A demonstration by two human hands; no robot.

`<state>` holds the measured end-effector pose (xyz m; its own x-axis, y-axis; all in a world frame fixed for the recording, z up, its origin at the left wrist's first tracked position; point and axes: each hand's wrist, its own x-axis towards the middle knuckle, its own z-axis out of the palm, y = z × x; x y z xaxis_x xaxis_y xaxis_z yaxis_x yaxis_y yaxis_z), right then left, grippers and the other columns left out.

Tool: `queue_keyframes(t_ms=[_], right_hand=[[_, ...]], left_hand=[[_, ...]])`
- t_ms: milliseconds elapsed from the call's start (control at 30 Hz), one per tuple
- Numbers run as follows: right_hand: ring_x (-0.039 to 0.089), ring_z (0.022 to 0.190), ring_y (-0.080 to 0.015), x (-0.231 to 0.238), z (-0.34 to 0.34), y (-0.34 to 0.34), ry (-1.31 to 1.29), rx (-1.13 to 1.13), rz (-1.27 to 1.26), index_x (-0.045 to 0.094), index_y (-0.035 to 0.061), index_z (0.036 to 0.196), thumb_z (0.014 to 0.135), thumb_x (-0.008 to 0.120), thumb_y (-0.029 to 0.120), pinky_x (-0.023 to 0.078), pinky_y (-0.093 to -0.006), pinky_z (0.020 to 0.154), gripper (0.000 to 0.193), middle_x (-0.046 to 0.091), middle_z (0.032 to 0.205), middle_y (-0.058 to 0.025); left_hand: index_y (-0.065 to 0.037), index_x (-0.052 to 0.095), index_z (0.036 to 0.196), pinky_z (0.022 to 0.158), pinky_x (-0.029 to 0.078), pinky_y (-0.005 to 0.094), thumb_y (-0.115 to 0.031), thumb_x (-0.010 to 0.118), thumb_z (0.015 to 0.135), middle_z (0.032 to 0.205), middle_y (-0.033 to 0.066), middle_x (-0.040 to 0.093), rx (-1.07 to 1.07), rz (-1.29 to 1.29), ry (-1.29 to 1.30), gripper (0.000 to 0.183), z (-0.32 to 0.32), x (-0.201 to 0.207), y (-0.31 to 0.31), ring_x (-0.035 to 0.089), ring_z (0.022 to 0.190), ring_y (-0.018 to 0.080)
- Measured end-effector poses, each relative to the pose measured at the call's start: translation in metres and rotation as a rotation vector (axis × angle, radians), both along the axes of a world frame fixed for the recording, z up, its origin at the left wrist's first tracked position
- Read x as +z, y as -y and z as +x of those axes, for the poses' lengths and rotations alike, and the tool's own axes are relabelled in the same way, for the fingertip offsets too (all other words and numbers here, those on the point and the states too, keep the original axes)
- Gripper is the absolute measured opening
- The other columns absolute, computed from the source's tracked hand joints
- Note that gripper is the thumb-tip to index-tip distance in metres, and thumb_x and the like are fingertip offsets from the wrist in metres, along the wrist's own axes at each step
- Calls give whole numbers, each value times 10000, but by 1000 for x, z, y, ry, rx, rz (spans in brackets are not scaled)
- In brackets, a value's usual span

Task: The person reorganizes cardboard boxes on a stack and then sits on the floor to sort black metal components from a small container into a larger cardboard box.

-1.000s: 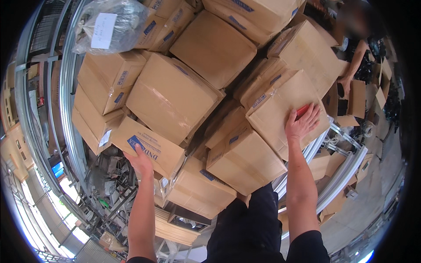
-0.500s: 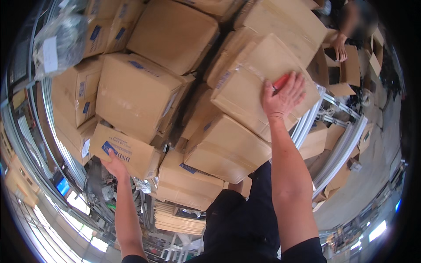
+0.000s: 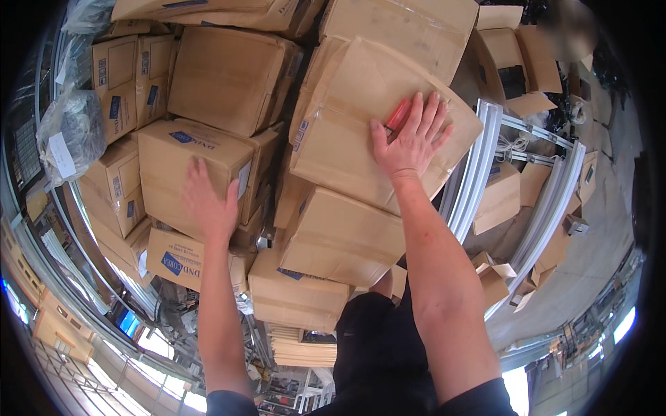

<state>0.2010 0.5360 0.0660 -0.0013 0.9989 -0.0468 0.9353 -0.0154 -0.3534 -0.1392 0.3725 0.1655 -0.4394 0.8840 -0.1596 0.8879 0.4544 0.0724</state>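
Observation:
My right hand (image 3: 411, 142) lies flat with fingers spread on the upper face of a large taped cardboard box (image 3: 333, 149). A small red object (image 3: 398, 116) shows between its thumb and forefinger, partly under the hand; its kind is not plain. My left hand (image 3: 211, 201), slightly blurred, has its fingers stretched out in front of a stacked carton (image 3: 166, 166) with a blue label. I cannot tell whether it touches that carton. Below it, partly behind my left forearm, sits a smaller printed carton (image 3: 173, 258).
More cartons (image 3: 222, 80) are stacked around. A clear plastic bag (image 3: 73, 132) hangs at the left. Metal profile rails (image 3: 472, 163) run along the right, with open boxes (image 3: 510, 62) beyond. Another person (image 3: 569, 31) is at the upper right.
My left hand has let go of the smaller printed carton and risen to the carton above it. My right hand stays on the large box, its fingers more spread. The view has shifted.

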Motion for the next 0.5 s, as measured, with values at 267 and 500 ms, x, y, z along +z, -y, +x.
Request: queue_keyframes(t_ms=[267, 500], right_hand=[[19, 1621, -363, 5, 0, 0, -11, 16, -30, 248, 95, 1644, 851, 605, 743, -71, -625, 1262, 1084, 130, 1744, -152], [27, 1617, -387, 5, 2, -1, -36, 24, -17, 259, 49, 1631, 829, 655, 708, -68, -637, 1253, 1111, 138, 1737, -183]], left_hand=[[-104, 382, 1596, 1230, 218, 617, -542, 737, 886, 1695, 244, 238, 19, 94, -211, 907, 6, -37, -24, 224, 1565, 430], [-110, 438, 1559, 1224, 252, 585, -449, 765, 888, 1674, 214, 303, 26, 106, -241, 820, 16, -32, -30, 280, 1536, 434]])
